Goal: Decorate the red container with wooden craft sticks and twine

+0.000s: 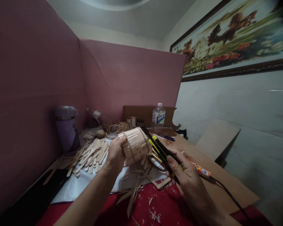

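Note:
My left hand [116, 150] grips a small round container of craft sticks [135, 142], tilted on its side, with twine bands around it and a twine bow on its face. In my right hand [181, 168] is a long black-and-yellow two-armed tool [160, 150]; its exact kind does not show clearly. The far end of the tool is close to the container's right side; whether they touch I cannot tell. Gold-handled scissors [155, 157] lie below the tool, partly hidden by it. Loose craft sticks [94, 155] are heaped left of my left hand.
Cut stick pieces [132, 197] and scraps litter the red cloth [166, 204]. Twine [122, 126], a plastic bottle [158, 116] and a blue pen [168, 137] are at the back. A purple tumbler [67, 130] stands left. On the right board [223, 194] lies a patterned handle [201, 169] with a black cord.

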`<state>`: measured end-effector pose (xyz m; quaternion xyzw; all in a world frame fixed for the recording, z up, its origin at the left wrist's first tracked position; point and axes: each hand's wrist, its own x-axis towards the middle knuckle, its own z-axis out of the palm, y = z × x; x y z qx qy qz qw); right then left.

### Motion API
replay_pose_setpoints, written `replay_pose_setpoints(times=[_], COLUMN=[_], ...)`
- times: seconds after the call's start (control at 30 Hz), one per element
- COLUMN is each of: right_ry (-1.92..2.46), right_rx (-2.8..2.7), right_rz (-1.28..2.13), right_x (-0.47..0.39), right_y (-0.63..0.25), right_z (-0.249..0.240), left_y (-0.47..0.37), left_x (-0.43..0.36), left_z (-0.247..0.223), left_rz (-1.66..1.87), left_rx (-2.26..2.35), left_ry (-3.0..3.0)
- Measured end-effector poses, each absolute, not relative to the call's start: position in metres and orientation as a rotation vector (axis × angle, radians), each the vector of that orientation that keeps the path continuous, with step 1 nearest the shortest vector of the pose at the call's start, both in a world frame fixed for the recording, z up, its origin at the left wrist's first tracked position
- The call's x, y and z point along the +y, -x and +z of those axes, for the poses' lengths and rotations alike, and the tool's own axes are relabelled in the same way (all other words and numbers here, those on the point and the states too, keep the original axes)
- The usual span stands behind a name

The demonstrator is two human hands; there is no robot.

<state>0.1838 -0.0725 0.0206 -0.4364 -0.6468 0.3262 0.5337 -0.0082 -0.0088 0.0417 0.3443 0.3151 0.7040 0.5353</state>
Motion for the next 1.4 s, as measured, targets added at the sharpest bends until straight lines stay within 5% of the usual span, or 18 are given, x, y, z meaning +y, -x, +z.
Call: replay_pose_setpoints(times=[0.2,1.4], right_ry=[0.901,0.927], right_rx=[-1.226,-1.186], right_rz=[1.219,1.115], right_x=[-0.073,-0.074], right_y=[-0.157,-0.135], right_z=[0.002,-0.023], left_y=[-0.004,-0.004], left_x=[-0.019,-0.021], left_z=[0.047,0.037], left_rz=[1.467,1.485], left_rx=[0.686,0.513], left_ry=[-0.628,-0.806])
